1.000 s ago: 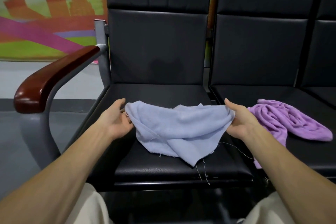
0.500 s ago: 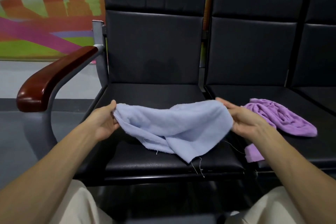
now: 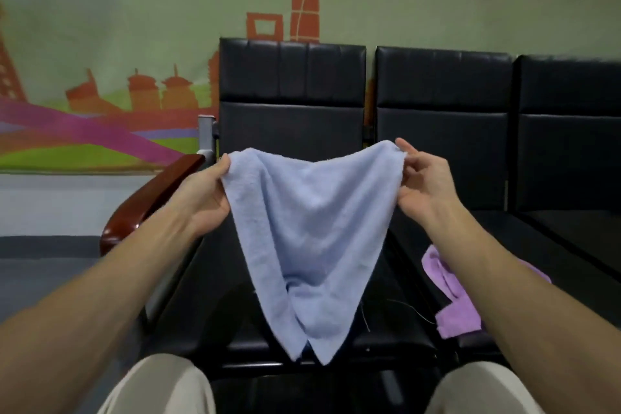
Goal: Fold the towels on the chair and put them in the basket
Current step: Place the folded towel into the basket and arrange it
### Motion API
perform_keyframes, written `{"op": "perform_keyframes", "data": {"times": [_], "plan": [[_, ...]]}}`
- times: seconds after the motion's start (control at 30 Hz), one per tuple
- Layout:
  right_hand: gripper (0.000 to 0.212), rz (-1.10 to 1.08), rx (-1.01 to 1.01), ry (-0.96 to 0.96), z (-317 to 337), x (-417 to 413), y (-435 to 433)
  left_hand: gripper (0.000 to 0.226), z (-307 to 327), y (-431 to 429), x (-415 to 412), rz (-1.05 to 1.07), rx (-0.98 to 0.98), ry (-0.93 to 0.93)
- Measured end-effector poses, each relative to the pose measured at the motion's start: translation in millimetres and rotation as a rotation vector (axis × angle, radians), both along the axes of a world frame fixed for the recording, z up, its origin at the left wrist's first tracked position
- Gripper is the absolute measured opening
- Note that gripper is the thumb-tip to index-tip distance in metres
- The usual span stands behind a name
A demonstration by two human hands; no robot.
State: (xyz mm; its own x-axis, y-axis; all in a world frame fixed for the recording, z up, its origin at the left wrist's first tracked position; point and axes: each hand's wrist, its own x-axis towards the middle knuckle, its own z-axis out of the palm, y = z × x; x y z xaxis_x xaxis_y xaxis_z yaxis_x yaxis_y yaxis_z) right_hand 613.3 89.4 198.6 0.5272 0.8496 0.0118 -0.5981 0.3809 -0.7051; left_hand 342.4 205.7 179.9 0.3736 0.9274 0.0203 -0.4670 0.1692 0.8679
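head view: a person's left hand (image 3: pixel 205 198) and right hand (image 3: pixel 425 186) are held apart, each pinching an upper corner of a light blue towel (image 3: pixel 311 239), which hangs in the air in a v shape above the seat of a black chair (image 3: pixel 292 104). a purple towel (image 3: pixel 453 299) lies crumpled on the next seat, under the right forearm. a wooden armrest (image 3: pixel 148 198) sits at left.

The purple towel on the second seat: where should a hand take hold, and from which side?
Probably the flat end of the purple towel nearest the front edge of the seat, pinched from above and in front. That end lies spread; the rest is bunched and partly hidden behind the right forearm. The left hand and right hand pinch the blue towel.
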Motion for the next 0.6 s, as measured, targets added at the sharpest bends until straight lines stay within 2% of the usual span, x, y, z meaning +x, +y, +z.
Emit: {"op": "perform_keyframes", "data": {"times": [0.13,0.23,0.47,0.53,0.6], "plan": [[0.051,-0.012,0.076,-0.216,45.1,-1.9,-10.9,0.033,56.9,-2.7,-23.2,0.053,0.171,0.071],[0.058,-0.064,0.061,-0.325,68.9,-0.7,-16.7,0.033,88.3,-6.9,-42.3,0.114,0.232,0.132],[0.043,-0.367,-0.158,-0.554,88.2,-8.8,-17.0,0.015,103.6,-12.4,-66.5,0.369,0.331,0.327],[0.037,-0.446,-0.215,-0.726,86.7,-10.4,-15.0,0.017,102.0,-12.4,-73.6,0.405,0.315,0.368],[0.034,-0.563,-0.254,-0.887,85.8,-11.4,-15.0,0.018,101.4,-13.7,-79.0,0.351,0.262,0.338]]}}
